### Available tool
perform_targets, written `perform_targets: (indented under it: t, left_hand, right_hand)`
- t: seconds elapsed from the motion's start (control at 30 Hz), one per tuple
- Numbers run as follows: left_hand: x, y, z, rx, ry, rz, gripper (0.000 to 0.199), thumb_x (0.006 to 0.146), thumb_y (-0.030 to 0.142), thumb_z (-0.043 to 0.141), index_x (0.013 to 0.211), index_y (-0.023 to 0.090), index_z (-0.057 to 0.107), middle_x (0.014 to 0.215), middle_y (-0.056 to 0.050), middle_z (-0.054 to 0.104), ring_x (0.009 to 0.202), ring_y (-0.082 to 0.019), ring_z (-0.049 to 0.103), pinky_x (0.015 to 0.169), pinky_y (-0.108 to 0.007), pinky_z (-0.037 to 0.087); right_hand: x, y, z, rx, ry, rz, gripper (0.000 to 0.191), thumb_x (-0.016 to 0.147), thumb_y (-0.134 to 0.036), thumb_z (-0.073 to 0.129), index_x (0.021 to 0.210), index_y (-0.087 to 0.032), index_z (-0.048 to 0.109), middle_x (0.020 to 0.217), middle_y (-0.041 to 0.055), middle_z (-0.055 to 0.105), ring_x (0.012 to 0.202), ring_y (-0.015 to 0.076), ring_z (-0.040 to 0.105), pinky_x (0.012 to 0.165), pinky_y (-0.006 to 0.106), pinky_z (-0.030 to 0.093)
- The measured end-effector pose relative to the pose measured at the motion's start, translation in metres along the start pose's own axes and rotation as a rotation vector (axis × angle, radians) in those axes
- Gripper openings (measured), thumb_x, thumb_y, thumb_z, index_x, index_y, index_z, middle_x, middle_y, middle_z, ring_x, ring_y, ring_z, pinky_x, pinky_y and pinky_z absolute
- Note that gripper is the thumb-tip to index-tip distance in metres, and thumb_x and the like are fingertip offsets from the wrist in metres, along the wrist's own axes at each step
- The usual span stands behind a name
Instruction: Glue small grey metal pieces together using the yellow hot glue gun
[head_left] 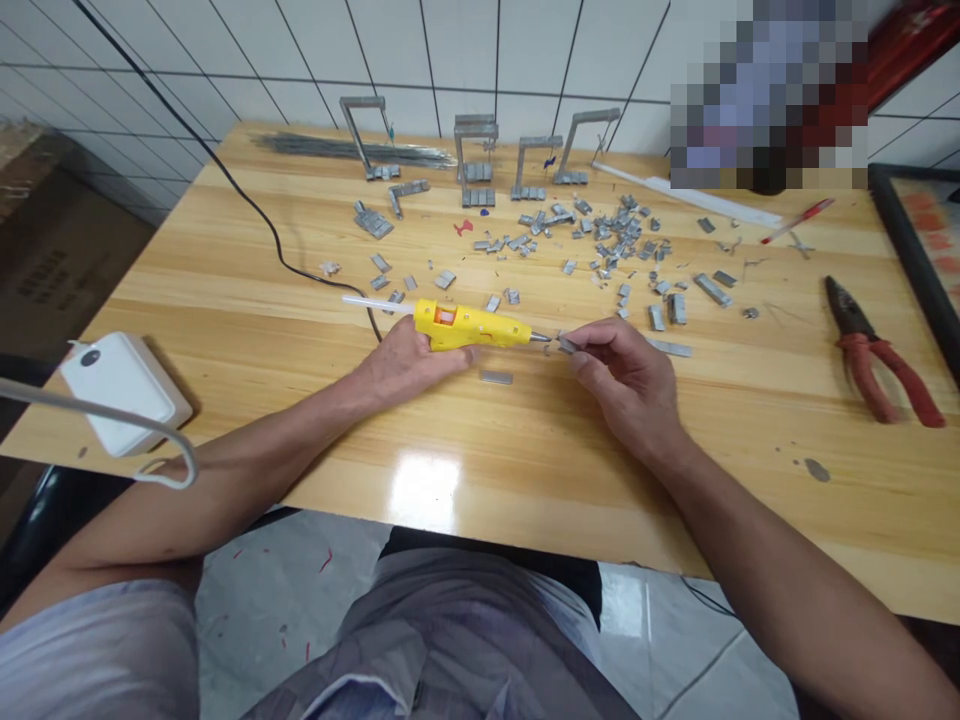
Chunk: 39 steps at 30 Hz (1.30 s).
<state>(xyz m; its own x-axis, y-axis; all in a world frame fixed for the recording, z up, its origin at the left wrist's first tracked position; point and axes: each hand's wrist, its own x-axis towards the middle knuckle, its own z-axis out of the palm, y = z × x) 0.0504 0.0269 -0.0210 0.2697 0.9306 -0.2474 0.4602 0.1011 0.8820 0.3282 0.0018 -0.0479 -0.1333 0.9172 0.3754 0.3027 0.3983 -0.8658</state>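
My left hand is wrapped round a yellow hot glue gun, its metal nozzle pointing right. A clear glue stick sticks out of the gun's back end. Between the thumb and fingers of my right hand is a small grey metal piece, mostly covered by the fingertips. The nozzle tip is close to this piece; whether they touch I cannot tell. A flat grey strip lies on the table below the gun, and a longer strip lies just beyond my right hand.
Several grey angled frames stand at the back, beside a bundle of thin wires. Loose grey pieces are scattered mid-table. Red-handled pliers and a red pen lie right. A white adapter and cables are left.
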Motion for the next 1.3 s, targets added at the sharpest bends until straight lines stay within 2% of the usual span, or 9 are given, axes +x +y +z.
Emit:
perform_targets:
  t: [0.27,0.37,0.57,0.77,0.83,1.0,1.2,1.3]
  left_hand:
    - [0.0006,-0.003,0.0004,-0.018,0.002,0.016,0.034,0.084,0.044,0.079,0.105,0.017,0.079,0.1,-0.006,0.083,0.084,-0.02,0.074,0.07,-0.026,0.058]
    - [0.0001,-0.0014,0.0003,0.008,0.017,0.023,0.03,0.085,0.044,0.078,0.1,0.018,0.078,0.099,-0.005,0.083,0.088,-0.02,0.075,0.072,-0.026,0.058]
    - [-0.0002,-0.0009,-0.0004,0.028,0.014,0.015,0.036,0.085,0.047,0.078,0.107,0.018,0.079,0.095,-0.004,0.082,0.089,-0.022,0.075,0.075,-0.029,0.061]
    - [0.0008,-0.0002,-0.0001,0.045,0.027,0.029,0.029,0.084,0.045,0.078,0.096,0.019,0.078,0.084,-0.003,0.079,0.092,-0.024,0.075,0.078,-0.03,0.061]
    - [0.0012,-0.0002,-0.0001,0.05,0.03,0.039,0.029,0.083,0.044,0.078,0.097,0.019,0.078,0.086,-0.004,0.08,0.094,-0.024,0.075,0.08,-0.03,0.062]
    - [0.0013,-0.002,0.0001,0.02,0.007,0.033,0.036,0.086,0.045,0.077,0.11,0.019,0.079,0.105,-0.005,0.083,0.096,-0.023,0.076,0.083,-0.03,0.062]
    - [0.0013,0.0016,0.0009,0.037,0.007,0.059,0.034,0.084,0.043,0.077,0.107,0.018,0.08,0.089,-0.004,0.08,0.098,-0.025,0.076,0.089,-0.034,0.063]
    - [0.002,-0.0004,0.0007,0.036,0.002,0.085,0.033,0.086,0.041,0.075,0.11,0.019,0.081,0.097,-0.005,0.082,0.098,-0.024,0.076,0.092,-0.035,0.063]
  right_hand:
    - [0.0001,0.0022,-0.0011,-0.066,0.02,-0.021,0.011,0.098,-0.025,0.07,0.103,-0.03,0.078,0.095,0.0016,0.074,0.084,0.0189,0.066,0.078,0.036,0.057]
    - [0.0007,0.0024,-0.0013,-0.115,0.011,-0.059,0.013,0.098,-0.023,0.07,0.104,-0.03,0.078,0.091,0.0012,0.072,0.081,0.0183,0.064,0.076,0.036,0.056]
    - [0.0014,0.0012,-0.0012,-0.16,-0.006,-0.089,0.011,0.1,-0.027,0.07,0.105,-0.03,0.079,0.09,0.0021,0.072,0.079,0.019,0.062,0.075,0.037,0.056]
    - [0.0011,0.0016,-0.0004,-0.146,-0.01,-0.08,0.011,0.1,-0.028,0.07,0.105,-0.031,0.079,0.091,0.0024,0.072,0.079,0.0196,0.063,0.076,0.038,0.056]
    - [0.0011,0.0023,0.0,-0.143,-0.008,-0.091,0.011,0.1,-0.026,0.07,0.105,-0.031,0.079,0.091,0.0021,0.072,0.079,0.0191,0.063,0.076,0.038,0.055]
    - [0.0013,0.0022,0.0003,-0.147,-0.004,-0.106,0.013,0.099,-0.023,0.07,0.105,-0.031,0.078,0.09,0.0013,0.071,0.078,0.018,0.062,0.075,0.036,0.055]
    - [0.0015,0.0019,0.0005,-0.144,-0.006,-0.111,0.014,0.099,-0.021,0.069,0.105,-0.03,0.078,0.089,0.0011,0.07,0.078,0.0181,0.061,0.076,0.037,0.054]
    - [0.0015,0.0024,0.0005,-0.137,-0.005,-0.112,0.014,0.099,-0.021,0.069,0.105,-0.03,0.078,0.088,0.001,0.07,0.077,0.0178,0.061,0.075,0.036,0.054]
